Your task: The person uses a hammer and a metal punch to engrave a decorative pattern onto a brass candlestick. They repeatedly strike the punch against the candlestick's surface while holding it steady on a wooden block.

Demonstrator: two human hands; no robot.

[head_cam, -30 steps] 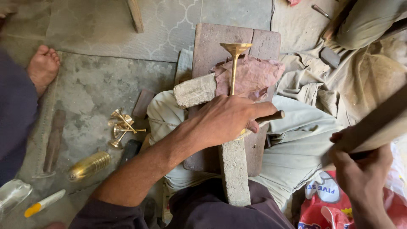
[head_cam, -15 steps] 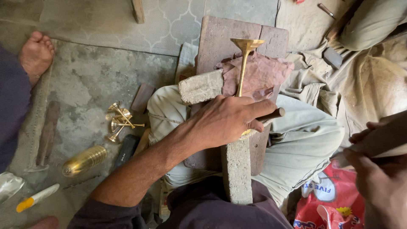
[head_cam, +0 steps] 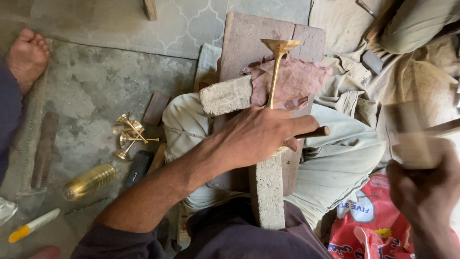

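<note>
My left hand [head_cam: 258,136] grips a thin wooden-handled tool [head_cam: 314,132] and presses down on a brass trumpet-shaped piece [head_cam: 275,62]. The brass piece lies lengthwise on a reddish cloth [head_cam: 299,79] over a wooden board [head_cam: 249,38], its flared end pointing away from me. A rough stone block [head_cam: 225,95] crosses the board beside my left hand, and another stone block [head_cam: 268,192] runs toward my lap. My right hand [head_cam: 426,192] is raised at the right edge, shut on a blurred wooden block or mallet [head_cam: 414,139].
On the concrete floor at left lie a cluster of small brass trumpet pieces [head_cam: 129,136], a ribbed brass shell [head_cam: 88,181], a dark flat bar [head_cam: 138,169] and a white-and-yellow marker [head_cam: 31,225]. Another person's bare foot [head_cam: 26,55] rests top left. A red plastic bag [head_cam: 369,225] sits bottom right.
My right hand has risen at the right edge with the wooden mallet, now blurred by motion. My left hand and the brass piece stay on the board.
</note>
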